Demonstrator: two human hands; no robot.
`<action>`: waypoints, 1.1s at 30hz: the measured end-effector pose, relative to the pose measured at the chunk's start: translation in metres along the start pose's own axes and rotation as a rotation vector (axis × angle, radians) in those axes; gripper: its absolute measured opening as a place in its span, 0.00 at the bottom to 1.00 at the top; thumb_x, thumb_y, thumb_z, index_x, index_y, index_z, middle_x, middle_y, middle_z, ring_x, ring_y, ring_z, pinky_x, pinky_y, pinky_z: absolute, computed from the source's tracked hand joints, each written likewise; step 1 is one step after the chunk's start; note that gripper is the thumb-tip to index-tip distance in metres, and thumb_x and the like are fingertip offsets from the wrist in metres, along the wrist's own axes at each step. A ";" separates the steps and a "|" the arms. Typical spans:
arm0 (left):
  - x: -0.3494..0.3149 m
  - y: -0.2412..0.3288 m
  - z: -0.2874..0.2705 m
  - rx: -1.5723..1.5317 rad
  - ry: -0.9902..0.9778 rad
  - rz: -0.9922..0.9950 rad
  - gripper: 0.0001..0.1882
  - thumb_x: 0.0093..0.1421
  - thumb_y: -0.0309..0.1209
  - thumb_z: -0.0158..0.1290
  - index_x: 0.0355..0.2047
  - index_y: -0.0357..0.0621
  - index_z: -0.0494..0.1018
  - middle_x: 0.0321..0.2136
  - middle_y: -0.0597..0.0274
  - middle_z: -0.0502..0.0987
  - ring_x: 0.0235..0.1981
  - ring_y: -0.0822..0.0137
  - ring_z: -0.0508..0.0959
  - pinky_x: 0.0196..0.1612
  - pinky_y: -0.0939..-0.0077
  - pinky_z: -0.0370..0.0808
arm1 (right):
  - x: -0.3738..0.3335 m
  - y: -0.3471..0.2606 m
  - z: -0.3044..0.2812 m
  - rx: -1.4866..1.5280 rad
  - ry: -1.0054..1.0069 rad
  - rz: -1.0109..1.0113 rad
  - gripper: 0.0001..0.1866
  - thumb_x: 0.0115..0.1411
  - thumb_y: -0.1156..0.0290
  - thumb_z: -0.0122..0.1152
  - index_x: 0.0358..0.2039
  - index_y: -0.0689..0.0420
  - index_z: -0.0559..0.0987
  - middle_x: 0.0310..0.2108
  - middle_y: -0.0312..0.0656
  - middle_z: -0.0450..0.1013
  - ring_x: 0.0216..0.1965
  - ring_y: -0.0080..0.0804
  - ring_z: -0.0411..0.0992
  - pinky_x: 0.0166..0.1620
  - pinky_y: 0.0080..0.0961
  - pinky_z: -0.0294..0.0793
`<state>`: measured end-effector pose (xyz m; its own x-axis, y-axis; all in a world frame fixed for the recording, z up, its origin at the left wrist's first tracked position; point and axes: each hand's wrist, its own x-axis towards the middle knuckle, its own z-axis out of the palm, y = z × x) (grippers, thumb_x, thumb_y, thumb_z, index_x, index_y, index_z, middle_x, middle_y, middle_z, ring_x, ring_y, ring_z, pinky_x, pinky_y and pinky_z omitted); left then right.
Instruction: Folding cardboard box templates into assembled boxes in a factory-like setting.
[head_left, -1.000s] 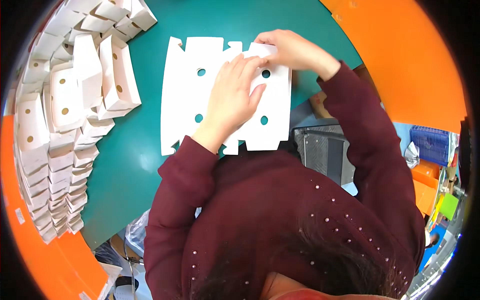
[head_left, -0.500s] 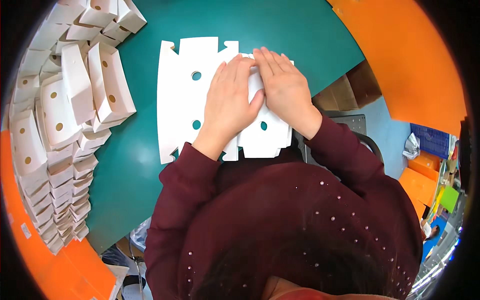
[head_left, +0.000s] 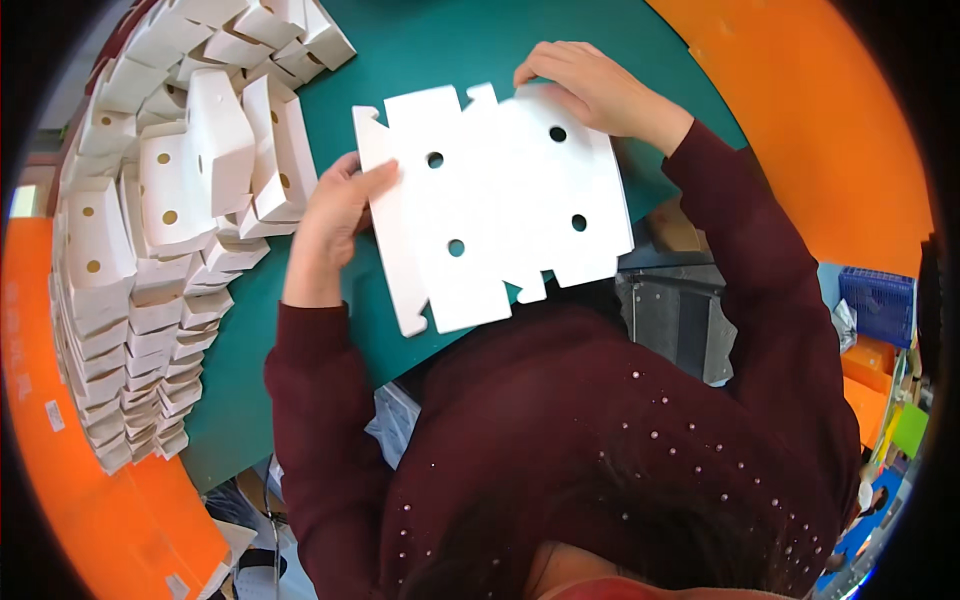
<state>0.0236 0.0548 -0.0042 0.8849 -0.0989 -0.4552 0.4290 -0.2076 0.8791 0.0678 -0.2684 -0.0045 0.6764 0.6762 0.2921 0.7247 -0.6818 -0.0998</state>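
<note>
A flat white cardboard box blank (head_left: 500, 190), with round holes and notched, hooked tabs, lies slightly turned in front of me. My left hand (head_left: 335, 205) grips its left edge, thumb on top and fingers mostly hidden beneath. At the far right corner, my right hand (head_left: 595, 88) is closed over the edge, with the thumb side against the card and the fingers bent past the rim. Along the blank's right side, a thin second edge shows, so layers may lie under it.
Many folded white box trays (head_left: 160, 190) are stacked at the left of the green tabletop (head_left: 240, 370). Orange panels (head_left: 810, 100) border the far right and the lower left (head_left: 110, 480). A blue plastic crate (head_left: 875, 305) sits off to the right.
My hands have gone from lying flat and close together on the blank to holding opposite sides of it. The blank has turned a little, its near side swinging to the right.
</note>
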 end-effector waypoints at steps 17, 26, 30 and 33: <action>-0.051 -0.048 0.028 -0.631 0.007 -0.018 0.22 0.67 0.35 0.47 0.56 0.32 0.64 0.48 0.51 0.74 0.45 0.61 0.77 0.48 0.69 0.75 | 0.069 -0.090 0.010 0.371 -0.260 0.079 0.17 0.54 0.59 0.66 0.41 0.53 0.78 0.33 0.41 0.78 0.39 0.40 0.76 0.48 0.36 0.72; -0.038 -0.052 0.028 -0.571 0.045 -0.018 0.17 0.67 0.31 0.47 0.51 0.30 0.69 0.44 0.51 0.77 0.42 0.62 0.79 0.44 0.68 0.76 | 0.014 -0.124 0.033 0.028 -0.115 -0.093 0.30 0.58 0.55 0.61 0.58 0.56 0.69 0.59 0.45 0.67 0.62 0.36 0.63 0.68 0.44 0.51; -0.018 -0.032 0.018 -0.546 0.008 -0.009 0.18 0.67 0.30 0.45 0.52 0.30 0.67 0.47 0.49 0.76 0.44 0.59 0.79 0.46 0.65 0.77 | 0.012 -0.123 0.000 0.184 -0.021 -0.066 0.43 0.50 0.49 0.66 0.63 0.51 0.63 0.65 0.44 0.58 0.66 0.39 0.56 0.68 0.50 0.48; 0.003 -0.030 0.008 -0.558 0.027 -0.049 0.20 0.68 0.31 0.43 0.55 0.26 0.63 0.49 0.44 0.74 0.46 0.54 0.78 0.48 0.63 0.77 | -0.017 -0.144 -0.009 0.269 -0.143 -0.253 0.46 0.40 0.49 0.72 0.60 0.49 0.66 0.64 0.40 0.60 0.66 0.39 0.57 0.66 0.48 0.54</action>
<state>0.0125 0.0527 -0.0329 0.8627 -0.0760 -0.5000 0.4943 0.3357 0.8018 -0.0489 -0.1843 0.0132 0.4701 0.8583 0.2056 0.8664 -0.4044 -0.2929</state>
